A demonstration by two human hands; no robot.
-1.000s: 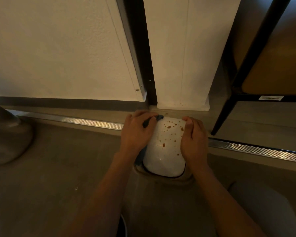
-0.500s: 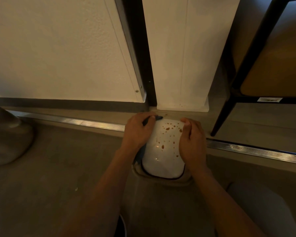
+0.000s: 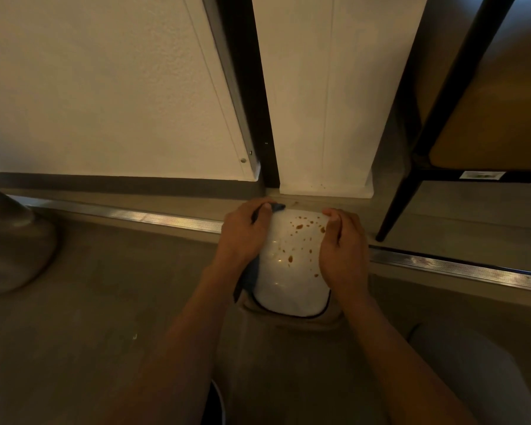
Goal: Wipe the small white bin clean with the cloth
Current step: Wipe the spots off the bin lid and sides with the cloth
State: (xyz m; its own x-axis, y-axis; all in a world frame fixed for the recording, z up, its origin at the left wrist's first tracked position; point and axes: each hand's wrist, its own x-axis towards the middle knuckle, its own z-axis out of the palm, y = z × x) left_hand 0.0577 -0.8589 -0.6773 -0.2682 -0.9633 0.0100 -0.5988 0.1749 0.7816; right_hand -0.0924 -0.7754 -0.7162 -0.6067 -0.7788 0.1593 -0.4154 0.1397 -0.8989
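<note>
Both my hands on the spotted bin.
My left hand [image 3: 244, 236] grips the blue cloth [image 3: 249, 276] against the small white bin [image 3: 292, 271]; my right hand [image 3: 344, 250] clasps its other side.

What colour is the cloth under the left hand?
Blue cloth, clearest in the head view beside the bin.

A: Count, pls — what's in shot?
B: One small white bin [image 3: 290, 271]. One blue cloth [image 3: 249, 276], seen in two bits, at the bin's far rim & its left side. Two hands: left hand [image 3: 244, 237], right hand [image 3: 344, 250].
A: Stains?
B: Brown spots [image 3: 299, 227] on the bin, approx. 20; some too small to tell apart.
A: Bkgd?
B: One metal floor strip [image 3: 457, 266]. One black-legged chair [image 3: 485, 130]. Two white panels [image 3: 105, 87].
</note>
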